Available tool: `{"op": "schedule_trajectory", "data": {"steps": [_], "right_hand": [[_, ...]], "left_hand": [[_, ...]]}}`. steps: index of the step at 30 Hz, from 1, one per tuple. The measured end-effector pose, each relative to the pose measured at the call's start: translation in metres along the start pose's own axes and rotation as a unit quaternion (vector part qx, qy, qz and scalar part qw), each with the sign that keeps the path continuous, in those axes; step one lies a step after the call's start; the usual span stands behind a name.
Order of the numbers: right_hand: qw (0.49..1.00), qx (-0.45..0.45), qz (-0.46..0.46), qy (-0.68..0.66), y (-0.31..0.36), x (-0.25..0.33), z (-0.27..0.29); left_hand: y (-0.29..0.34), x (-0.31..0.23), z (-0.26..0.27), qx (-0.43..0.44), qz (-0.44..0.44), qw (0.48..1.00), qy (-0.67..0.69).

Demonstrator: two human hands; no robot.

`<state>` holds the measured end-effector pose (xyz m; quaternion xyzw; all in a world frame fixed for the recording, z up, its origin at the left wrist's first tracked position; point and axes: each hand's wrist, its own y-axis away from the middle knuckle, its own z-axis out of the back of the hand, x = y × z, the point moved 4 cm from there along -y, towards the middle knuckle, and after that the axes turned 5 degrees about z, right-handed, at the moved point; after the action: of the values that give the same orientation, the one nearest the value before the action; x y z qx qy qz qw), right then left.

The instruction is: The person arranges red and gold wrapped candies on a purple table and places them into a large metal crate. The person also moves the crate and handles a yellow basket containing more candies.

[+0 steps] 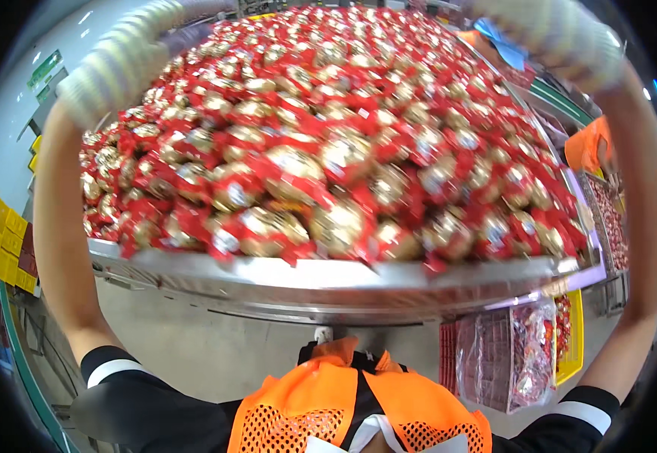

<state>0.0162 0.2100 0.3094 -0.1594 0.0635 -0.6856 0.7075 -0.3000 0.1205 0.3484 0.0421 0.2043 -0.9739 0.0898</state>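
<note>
Left hand (173, 30): gloved, at the wrapped sweets' (343, 155) far left; cannot tell finger state.
Right hand (532, 26): gloved, far right; likewise unclear.
Sweets: heaped on metal tabletop (306, 272).
Care: gentle pressure seems best; front pieces could spill.

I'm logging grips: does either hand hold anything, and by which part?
Cannot tell: the left hand and right hand, in pale striped knitted gloves, run past the picture's top edge, where any hold is hidden.
</note>
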Motion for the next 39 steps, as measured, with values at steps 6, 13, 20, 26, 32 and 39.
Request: {"op": "schedule_trajectory", "data": {"steps": [6, 13, 20, 26, 32, 39], "right_hand": [[0.963, -0.249, -0.061, 0.087, 0.234, 0.036, 0.073], [0.740, -0.592, -0.303, -0.097, 0.491, -0.008, 0.033], [0.550, -0.590, -0.568, -0.164, 0.667, -0.035, -0.165], [0.407, -0.554, -0.680, -0.256, 0.711, -0.045, -0.286], [0.436, -0.471, -0.716, -0.277, 0.723, -0.116, -0.320], [0.705, -0.182, -0.681, -0.076, 0.724, -0.292, -0.303]], "left_hand": [[0.131, -0.202, -0.082, -0.285, -0.101, 0.936, 0.180], [0.169, -0.446, -0.278, -0.044, -0.510, 0.829, 0.225], [0.186, -0.569, -0.491, 0.253, -0.294, 0.785, 0.483], [0.171, -0.615, -0.595, 0.409, -0.064, 0.670, 0.616], [0.107, -0.634, -0.625, 0.398, 0.062, 0.685, 0.607], [0.083, -0.571, -0.682, 0.272, 0.245, 0.685, 0.630]]}}
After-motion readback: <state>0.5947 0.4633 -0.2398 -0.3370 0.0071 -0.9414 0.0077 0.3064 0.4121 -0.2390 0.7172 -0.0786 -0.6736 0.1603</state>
